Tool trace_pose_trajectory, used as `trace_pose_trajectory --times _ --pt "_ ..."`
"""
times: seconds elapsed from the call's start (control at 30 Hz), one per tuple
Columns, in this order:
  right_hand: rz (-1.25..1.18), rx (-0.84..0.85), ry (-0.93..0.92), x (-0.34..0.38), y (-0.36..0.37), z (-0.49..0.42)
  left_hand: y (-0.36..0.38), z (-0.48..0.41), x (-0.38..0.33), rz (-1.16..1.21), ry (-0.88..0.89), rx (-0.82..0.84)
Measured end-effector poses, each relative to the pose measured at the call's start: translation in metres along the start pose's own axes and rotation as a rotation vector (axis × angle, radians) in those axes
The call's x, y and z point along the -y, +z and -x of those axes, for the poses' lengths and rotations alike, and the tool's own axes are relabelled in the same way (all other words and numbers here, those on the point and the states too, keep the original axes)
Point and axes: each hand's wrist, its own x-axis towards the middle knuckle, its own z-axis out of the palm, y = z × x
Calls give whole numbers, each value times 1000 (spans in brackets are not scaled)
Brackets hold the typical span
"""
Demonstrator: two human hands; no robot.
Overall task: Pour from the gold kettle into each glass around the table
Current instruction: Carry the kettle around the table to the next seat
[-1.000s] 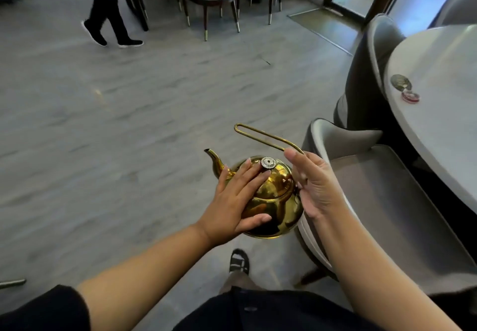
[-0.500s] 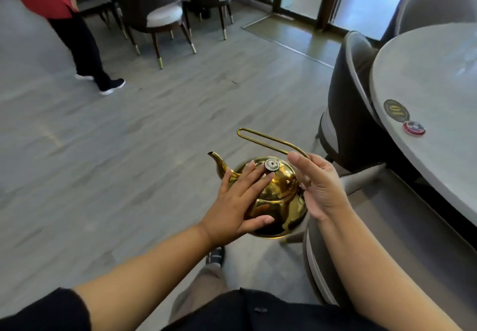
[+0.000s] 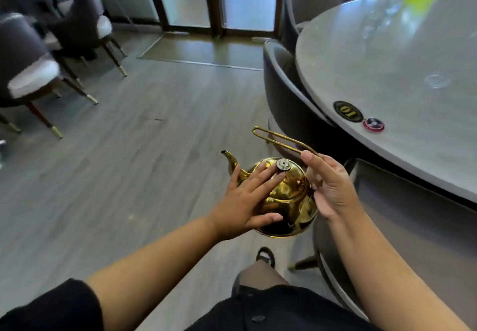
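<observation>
- Step, as I read it: carrying, no pour yet. Gold kettle is in the air over the floor, near the table edge, spout pointing away from it.
- Right grip is curled round the wire handle; left grip lies flat, fingers straight, on the lid.
- Next: swing spout over a glass, which shows only faintly, and tilt slowly.
- Kettle is mirror-polished and round-bellied; table is pale, glossy and round.
</observation>
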Motion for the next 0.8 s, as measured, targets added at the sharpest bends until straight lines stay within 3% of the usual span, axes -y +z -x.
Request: trace_pose_trajectory --times 0.33,0.8 --pt "-24 -152 -179 61 -33 -115 -15 -163 44 81 241 123" --pt "63 -554 -424 141 -93 -229 -21 -386 64 136 633 314"
